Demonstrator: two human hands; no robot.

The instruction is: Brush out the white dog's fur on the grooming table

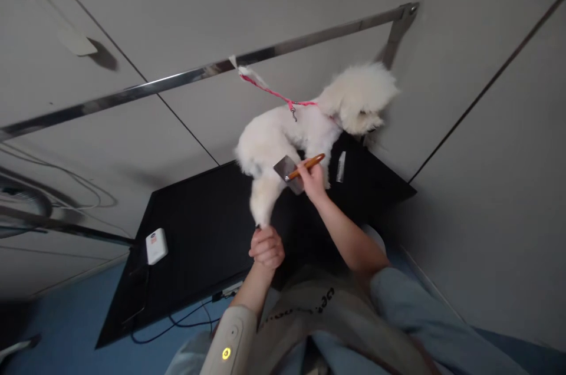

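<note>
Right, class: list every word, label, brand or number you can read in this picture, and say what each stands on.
Nothing reads clearly.
Dark lettering on the grey top: blurred, unreadable.
Coloured mark on the white box: too small.
Silver label on the black table: too small.

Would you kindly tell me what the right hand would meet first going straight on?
Probably the white dog, at its hindquarters: the right hand aims its brush there, seemingly touching the fur, though depth is unclear.
</note>
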